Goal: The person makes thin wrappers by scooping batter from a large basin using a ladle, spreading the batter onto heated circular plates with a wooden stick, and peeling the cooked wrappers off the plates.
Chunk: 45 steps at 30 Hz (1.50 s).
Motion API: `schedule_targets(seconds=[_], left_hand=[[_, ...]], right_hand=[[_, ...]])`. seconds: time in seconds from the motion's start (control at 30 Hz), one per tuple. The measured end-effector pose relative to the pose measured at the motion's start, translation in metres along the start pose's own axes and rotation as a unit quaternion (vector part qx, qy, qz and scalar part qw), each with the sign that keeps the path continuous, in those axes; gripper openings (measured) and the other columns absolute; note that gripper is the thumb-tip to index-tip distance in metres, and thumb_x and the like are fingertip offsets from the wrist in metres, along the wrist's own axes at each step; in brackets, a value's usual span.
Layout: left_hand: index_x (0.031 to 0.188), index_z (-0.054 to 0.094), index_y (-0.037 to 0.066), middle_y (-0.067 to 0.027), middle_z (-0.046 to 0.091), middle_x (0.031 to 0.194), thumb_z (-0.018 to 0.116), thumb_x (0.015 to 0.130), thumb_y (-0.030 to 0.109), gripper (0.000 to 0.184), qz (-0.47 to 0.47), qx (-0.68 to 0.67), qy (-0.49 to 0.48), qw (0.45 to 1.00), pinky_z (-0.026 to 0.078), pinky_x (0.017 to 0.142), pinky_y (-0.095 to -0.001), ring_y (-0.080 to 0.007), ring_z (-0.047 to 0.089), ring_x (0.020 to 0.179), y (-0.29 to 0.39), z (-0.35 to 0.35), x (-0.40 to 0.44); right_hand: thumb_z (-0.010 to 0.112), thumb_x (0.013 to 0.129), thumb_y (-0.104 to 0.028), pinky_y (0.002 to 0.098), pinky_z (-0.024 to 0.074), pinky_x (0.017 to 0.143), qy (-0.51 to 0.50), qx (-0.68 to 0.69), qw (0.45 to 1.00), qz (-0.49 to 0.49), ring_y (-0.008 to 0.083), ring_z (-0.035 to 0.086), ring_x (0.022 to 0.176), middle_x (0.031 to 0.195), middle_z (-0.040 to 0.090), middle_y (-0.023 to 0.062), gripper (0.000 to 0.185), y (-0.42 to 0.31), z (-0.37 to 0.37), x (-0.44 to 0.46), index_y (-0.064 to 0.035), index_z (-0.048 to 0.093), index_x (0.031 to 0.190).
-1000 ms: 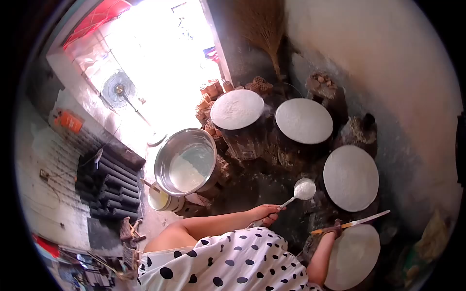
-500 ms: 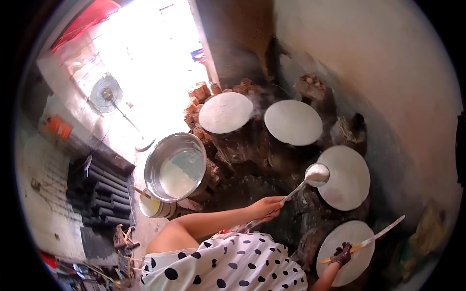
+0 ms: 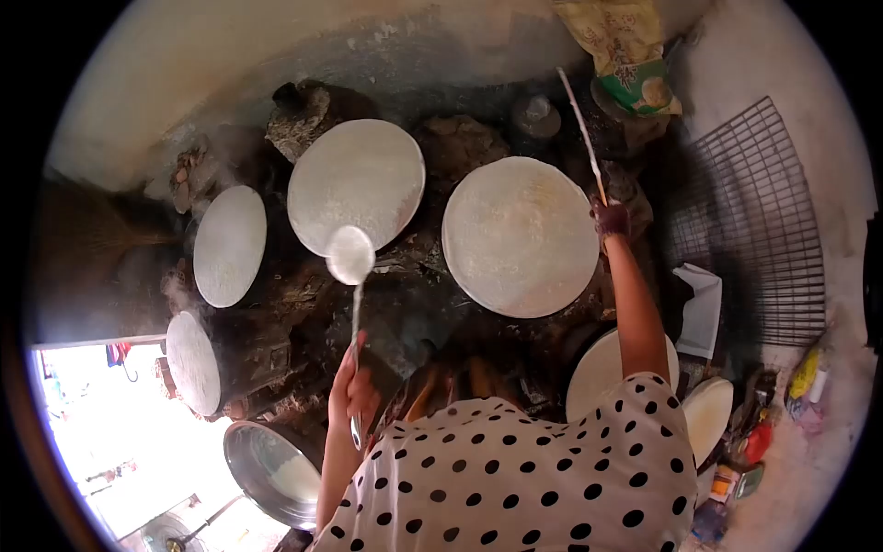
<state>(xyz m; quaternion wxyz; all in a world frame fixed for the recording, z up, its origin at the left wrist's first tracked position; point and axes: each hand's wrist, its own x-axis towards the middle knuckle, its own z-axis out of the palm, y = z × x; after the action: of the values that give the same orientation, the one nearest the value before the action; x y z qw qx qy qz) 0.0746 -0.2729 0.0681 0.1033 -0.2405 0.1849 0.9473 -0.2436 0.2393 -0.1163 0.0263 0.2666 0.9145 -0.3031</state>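
Note:
My left hand (image 3: 354,391) is closed round the handle of a metal ladle (image 3: 350,255). The ladle's bowl, coated white, hangs over the near edge of a round white disc-shaped surface (image 3: 357,175). To the right lies another such round white surface (image 3: 520,237), larger in view. Beside its right edge, my right hand (image 3: 611,219) in a dark glove grips a long flat stick (image 3: 581,120). The stick points up and away, whitish along its length and orange near the grip. Whether the ladle holds liquid I cannot tell.
More round white surfaces stand at the left (image 3: 230,247) and under my right arm (image 3: 589,377). A metal basin (image 3: 267,474) with white liquid sits at lower left. A wire rack (image 3: 750,221) leans at right, near a yellow-green bag (image 3: 630,55). Steam rises at left.
My view has swung right, bringing the rack and bag into sight. The stick has moved from over a round surface to beside its right edge. Both hands keep their hold.

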Motion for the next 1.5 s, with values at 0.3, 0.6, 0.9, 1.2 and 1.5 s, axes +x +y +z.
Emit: schedule_targets(seconds=[0.3,0.6,0.9,1.2,1.5], left_hand=[[0.142,0.031,0.009,0.0029,0.034,0.058,0.038,0.1,0.018,0.043,-0.021,0.13,0.104,0.986,0.028,0.031,-0.0199,-0.0057,0.029,0.034,-0.024,0.009,0.009],[0.141,0.034,0.013,0.0024,0.033,0.058,0.039,0.1,0.018,0.042,-0.036,0.052,0.139,0.988,0.026,0.032,-0.0199,-0.0064,0.03,0.036,-0.032,-0.006,0.017],[0.142,0.031,0.011,0.0051,0.039,0.062,0.03,0.103,0.02,0.04,-0.021,0.083,0.108,0.99,0.035,0.031,-0.0192,-0.0018,0.036,0.037,-0.032,-0.005,0.015],[0.146,0.021,0.007,0.0025,0.037,0.059,0.029,0.102,0.018,0.045,0.053,-0.009,-0.042,0.998,0.028,0.03,-0.019,-0.0049,0.031,0.032,-0.008,0.009,-0.012],[0.139,0.037,0.011,0.0031,0.032,0.055,0.037,0.1,0.018,0.039,-0.07,0.205,0.029,0.976,0.025,0.031,-0.0198,-0.0058,0.027,0.034,0.001,0.002,0.01]], right_hand=[[0.056,0.084,-0.045,0.0449,0.0511,0.076,0.02,-0.191,0.978,-0.082,0.0384,0.063,0.094,0.099,0.067,0.0164,0.041,-0.037,0.048,0.079,-0.0105,0.068,0.101],[0.076,0.066,-0.04,0.04,0.0495,0.075,-0.103,-0.13,0.979,-0.122,0.0281,0.065,0.083,0.088,0.069,0.0155,0.047,-0.012,0.014,0.07,-0.0014,0.069,0.093],[0.073,0.075,-0.032,0.032,0.0482,0.065,-0.064,0.119,0.963,-0.232,0.0159,0.06,0.069,0.076,0.068,0.0096,0.036,0.028,-0.025,0.018,0.0011,0.068,0.087],[0.079,0.072,-0.026,0.0261,0.0378,0.049,-0.119,0.167,0.975,-0.081,0.0089,0.047,0.05,0.059,0.057,0.0002,0.031,-0.106,-0.123,-0.028,-0.0008,0.069,0.086],[0.076,0.074,-0.02,0.03,0.0266,0.034,-0.06,0.439,0.863,0.244,0.0115,0.039,0.035,0.049,0.047,-0.0024,0.017,0.075,-0.004,-0.176,-0.014,0.06,0.071]])
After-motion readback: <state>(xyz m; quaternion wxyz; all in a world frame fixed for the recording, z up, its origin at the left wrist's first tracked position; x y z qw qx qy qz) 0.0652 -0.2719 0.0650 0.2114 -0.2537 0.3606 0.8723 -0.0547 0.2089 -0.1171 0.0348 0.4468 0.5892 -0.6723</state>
